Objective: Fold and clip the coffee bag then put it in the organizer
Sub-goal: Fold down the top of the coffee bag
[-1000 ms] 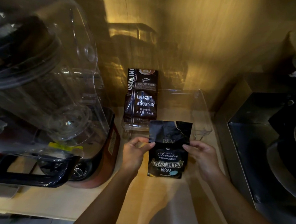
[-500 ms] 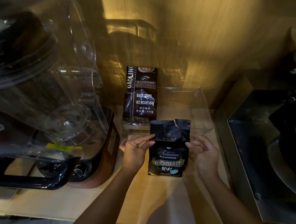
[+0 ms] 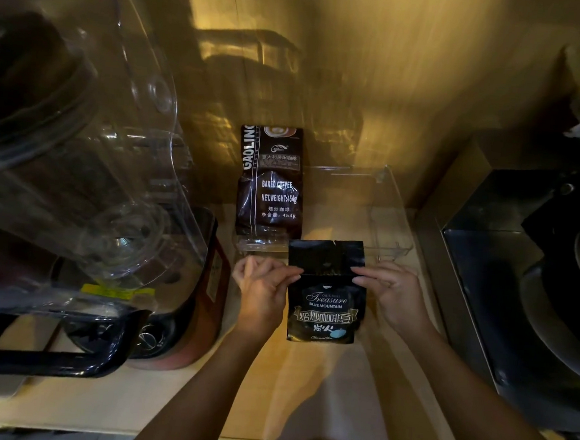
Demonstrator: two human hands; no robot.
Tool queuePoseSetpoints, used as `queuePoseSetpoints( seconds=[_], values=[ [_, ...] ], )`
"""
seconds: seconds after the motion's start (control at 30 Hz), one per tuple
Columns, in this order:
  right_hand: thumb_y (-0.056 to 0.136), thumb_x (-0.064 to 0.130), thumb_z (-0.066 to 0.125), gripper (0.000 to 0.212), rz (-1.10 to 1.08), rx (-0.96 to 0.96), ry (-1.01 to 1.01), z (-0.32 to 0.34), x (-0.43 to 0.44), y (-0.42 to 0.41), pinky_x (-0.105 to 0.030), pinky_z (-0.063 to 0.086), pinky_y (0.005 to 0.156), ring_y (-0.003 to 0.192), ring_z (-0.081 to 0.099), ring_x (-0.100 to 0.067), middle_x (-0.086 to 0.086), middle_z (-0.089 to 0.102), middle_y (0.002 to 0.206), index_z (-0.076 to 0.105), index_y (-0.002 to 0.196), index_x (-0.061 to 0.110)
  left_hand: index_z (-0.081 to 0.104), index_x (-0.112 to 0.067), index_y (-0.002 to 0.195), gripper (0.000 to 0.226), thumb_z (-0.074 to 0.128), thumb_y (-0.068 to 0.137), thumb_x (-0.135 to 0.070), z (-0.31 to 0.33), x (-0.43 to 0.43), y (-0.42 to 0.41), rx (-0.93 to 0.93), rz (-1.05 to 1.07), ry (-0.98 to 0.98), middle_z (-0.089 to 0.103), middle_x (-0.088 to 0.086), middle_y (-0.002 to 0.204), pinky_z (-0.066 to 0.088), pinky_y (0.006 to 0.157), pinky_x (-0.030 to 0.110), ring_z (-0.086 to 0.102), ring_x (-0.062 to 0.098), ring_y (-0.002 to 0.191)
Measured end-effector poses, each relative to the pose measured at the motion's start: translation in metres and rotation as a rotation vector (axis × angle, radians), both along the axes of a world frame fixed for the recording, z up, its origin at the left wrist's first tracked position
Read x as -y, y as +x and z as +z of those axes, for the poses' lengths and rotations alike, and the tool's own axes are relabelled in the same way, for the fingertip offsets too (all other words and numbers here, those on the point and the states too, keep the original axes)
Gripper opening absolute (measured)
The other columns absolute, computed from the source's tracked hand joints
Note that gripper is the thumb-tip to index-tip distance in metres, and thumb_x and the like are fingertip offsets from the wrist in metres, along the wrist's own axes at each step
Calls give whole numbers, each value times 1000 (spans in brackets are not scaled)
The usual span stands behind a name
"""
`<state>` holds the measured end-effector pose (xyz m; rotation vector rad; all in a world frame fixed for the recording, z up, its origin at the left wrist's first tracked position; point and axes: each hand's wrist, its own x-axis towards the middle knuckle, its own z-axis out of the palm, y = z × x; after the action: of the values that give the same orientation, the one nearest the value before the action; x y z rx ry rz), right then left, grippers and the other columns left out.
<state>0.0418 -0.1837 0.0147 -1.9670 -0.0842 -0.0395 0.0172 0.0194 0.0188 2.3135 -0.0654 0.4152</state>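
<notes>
Dim, warm yellow light; wooden counter (image 3: 308, 386) backed by a glossy wall (image 3: 361, 70) that mirrors the items in front of it. Far left: large blender (image 3: 78, 177), clear jug tilted toward the viewer, black handle at its near side, reddish base beneath. Far right: dark metal appliance (image 3: 517, 287), contents too dark to make out. Centre rear: clear plastic organizer (image 3: 390, 220) against the wall, a brown bag (image 3: 271, 184) marked "BAKED COFFEE" standing upright in its left side; the right side shows only clear walls. Just in front of the organizer, upright on the counter: the coffee bag (image 3: 325, 303), black, glossy, printed "Treasure BLUE MOUNTAIN" with a band of Chinese characters and a small blue patch near the bottom. Its top flap is creased across at finger level, stands up above the crease, and has a torn notch in its upper edge. Left hand (image 3: 263, 288) pinches the bag's left edge at the crease, fingers curled shut on it. Right hand (image 3: 391, 294) pinches the right edge at the same height, thumb and forefinger closed on the bag, other fingers loosely bent. No clip visible.
</notes>
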Motion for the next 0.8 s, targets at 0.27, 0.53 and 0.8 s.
queuePoseSetpoints(
  seconds=[0.27,0.53,0.8],
  values=[
    [71,11,72,5,-13,187,-288,7,-1,1,-26,13,69,89,44,-16,6,56,78,74,74,15,68,-18,82,7,69,77,-13,2,4,0,-6,95,256,56,12,83,29,90,54,52,33,87],
    [71,5,73,9,91,268,-369,11,1,2,-26,13,69,82,50,-13,8,58,74,72,70,14,62,-17,84,10,70,76,-16,16,11,5,52,-152,532,67,1,84,21,99,51,63,23,86],
    [72,6,73,8,153,286,-464,17,1,0,-25,13,71,85,53,-21,-2,65,78,72,78,12,65,-13,71,14,74,66,-4,16,23,11,89,-285,466,66,2,65,32,87,30,62,22,62]
  ],
)
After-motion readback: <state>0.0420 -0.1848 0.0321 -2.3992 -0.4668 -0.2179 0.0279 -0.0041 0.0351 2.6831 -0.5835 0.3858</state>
